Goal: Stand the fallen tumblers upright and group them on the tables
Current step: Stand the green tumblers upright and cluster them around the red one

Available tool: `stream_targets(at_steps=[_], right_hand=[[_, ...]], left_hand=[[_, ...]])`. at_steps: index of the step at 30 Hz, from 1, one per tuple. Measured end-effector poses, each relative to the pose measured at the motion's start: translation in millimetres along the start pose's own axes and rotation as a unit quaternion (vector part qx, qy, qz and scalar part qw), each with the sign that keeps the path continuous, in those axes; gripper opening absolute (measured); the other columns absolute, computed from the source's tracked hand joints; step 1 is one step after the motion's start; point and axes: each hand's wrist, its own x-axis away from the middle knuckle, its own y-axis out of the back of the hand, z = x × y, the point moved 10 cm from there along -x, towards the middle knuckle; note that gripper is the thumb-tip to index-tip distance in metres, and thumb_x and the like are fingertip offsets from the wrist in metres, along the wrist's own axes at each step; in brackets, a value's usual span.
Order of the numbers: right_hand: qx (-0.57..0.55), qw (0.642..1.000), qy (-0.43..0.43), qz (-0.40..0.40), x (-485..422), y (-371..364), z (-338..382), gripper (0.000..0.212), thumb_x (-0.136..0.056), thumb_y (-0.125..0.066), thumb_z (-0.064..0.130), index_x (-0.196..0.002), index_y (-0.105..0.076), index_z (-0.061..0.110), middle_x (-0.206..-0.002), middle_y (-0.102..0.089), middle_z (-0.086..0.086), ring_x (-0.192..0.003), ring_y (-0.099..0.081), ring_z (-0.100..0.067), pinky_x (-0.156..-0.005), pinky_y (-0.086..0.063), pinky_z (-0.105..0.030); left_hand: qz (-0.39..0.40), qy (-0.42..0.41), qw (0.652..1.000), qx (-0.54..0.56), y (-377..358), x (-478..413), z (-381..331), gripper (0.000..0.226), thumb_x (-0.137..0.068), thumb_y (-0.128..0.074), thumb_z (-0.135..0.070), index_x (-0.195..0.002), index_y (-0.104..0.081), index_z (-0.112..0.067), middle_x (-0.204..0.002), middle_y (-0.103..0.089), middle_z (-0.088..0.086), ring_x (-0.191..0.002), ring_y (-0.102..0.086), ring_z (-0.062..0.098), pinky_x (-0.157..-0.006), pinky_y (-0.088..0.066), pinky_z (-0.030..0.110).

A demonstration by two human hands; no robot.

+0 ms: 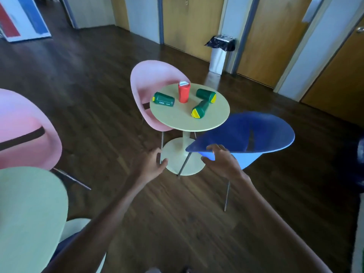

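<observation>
A small round beige table stands ahead of me. On it a red tumbler with a white lid is upright near the far edge. Three green tumblers with yellow lids lie on their sides: one at the left, one at the right, one toward the front. My left hand hovers in the air short of the table, fingers loosely curled, holding nothing. My right hand grips the near edge of a blue chair, thumb under the rim.
A pink chair sits behind the table. Another pink chair and a second beige table are at my near left. A lined bin stands by the wooden doors. Dark wood floor lies between the tables.
</observation>
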Motion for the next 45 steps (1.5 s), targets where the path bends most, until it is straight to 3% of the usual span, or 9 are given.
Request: stream_targets(at_steps=[10, 14, 20, 25, 32, 40, 45], right_hand=[[-0.007, 0.999, 0.034, 0.022, -180, -19, 40, 0.048, -0.086, -0.057, 0.045, -0.127, -0.049, 0.022, -0.128, -0.054, -0.002, -0.119, -0.051, -0.022, -0.094, -0.046, -0.043], [-0.012, 0.999, 0.029, 0.021, -246, -23, 60, 0.051, -0.087, -0.058, 0.047, -0.129, -0.047, 0.02, -0.129, -0.054, -0.007, -0.119, -0.052, -0.024, -0.094, -0.046, -0.044], [-0.05, 0.999, 0.007, -0.004, -327, -21, 72, 0.047, -0.086, -0.057, 0.046, -0.126, -0.048, 0.023, -0.127, -0.055, 0.001, -0.114, -0.054, -0.02, -0.09, -0.048, -0.039], [-0.064, 0.998, 0.013, 0.002, -386, -28, 77, 0.046, -0.086, -0.058, 0.045, -0.125, -0.049, 0.023, -0.125, -0.055, -0.001, -0.112, -0.056, -0.022, -0.089, -0.049, -0.038], [-0.057, 0.997, 0.037, 0.029, -485, -42, 61, 0.044, -0.086, -0.057, 0.044, -0.124, -0.049, 0.023, -0.126, -0.054, -0.002, -0.118, -0.052, -0.022, -0.093, -0.046, -0.039], [-0.061, 0.986, 0.087, 0.126, -589, -101, 62, 0.045, -0.087, -0.06, 0.038, -0.126, -0.051, 0.016, -0.123, -0.056, -0.008, -0.115, -0.053, -0.022, -0.094, -0.045, -0.039], [-0.058, 0.973, 0.108, 0.196, -635, -143, 75, 0.044, -0.089, -0.057, 0.028, -0.128, -0.05, 0.007, -0.123, -0.057, -0.015, -0.115, -0.054, -0.027, -0.095, -0.044, -0.036]], left_hand=[[-0.002, 0.023, 0.999, -0.027, -18, -160, 64, 0.041, -0.082, -0.057, -0.047, -0.115, -0.059, -0.024, -0.11, -0.068, -0.003, -0.099, -0.064, 0.021, -0.075, -0.051, 0.032], [0.0, 0.002, 1.0, -0.028, -19, -228, 83, 0.04, -0.083, -0.058, -0.047, -0.114, -0.06, -0.022, -0.106, -0.07, -0.003, -0.095, -0.065, 0.019, -0.071, -0.049, 0.029], [0.017, -0.015, 0.999, -0.023, -34, -306, 103, 0.044, -0.085, -0.057, -0.047, -0.119, -0.06, -0.019, -0.113, -0.068, -0.002, -0.099, -0.064, 0.015, -0.072, -0.04, 0.022], [0.039, -0.018, 0.998, -0.044, -60, -365, 125, 0.048, -0.084, -0.054, -0.053, -0.12, -0.058, -0.021, -0.114, -0.068, -0.005, -0.098, -0.065, 0.011, -0.082, -0.052, 0.03], [0.033, -0.001, 0.997, -0.071, -96, -455, 146, 0.048, -0.085, -0.053, -0.052, -0.119, -0.059, -0.019, -0.113, -0.068, -0.001, -0.099, -0.065, 0.016, -0.08, -0.055, 0.034], [0.058, 0.124, 0.988, -0.07, -151, -504, 188, 0.048, -0.086, -0.052, -0.05, -0.122, -0.057, -0.019, -0.118, -0.065, 0.002, -0.103, -0.063, 0.022, -0.081, -0.051, 0.035], [0.084, 0.268, 0.958, 0.062, -197, -506, 217, 0.06, -0.086, -0.055, -0.049, -0.135, -0.042, -0.017, -0.128, -0.059, 0.005, -0.115, -0.057, 0.022, -0.087, -0.05, 0.037]])
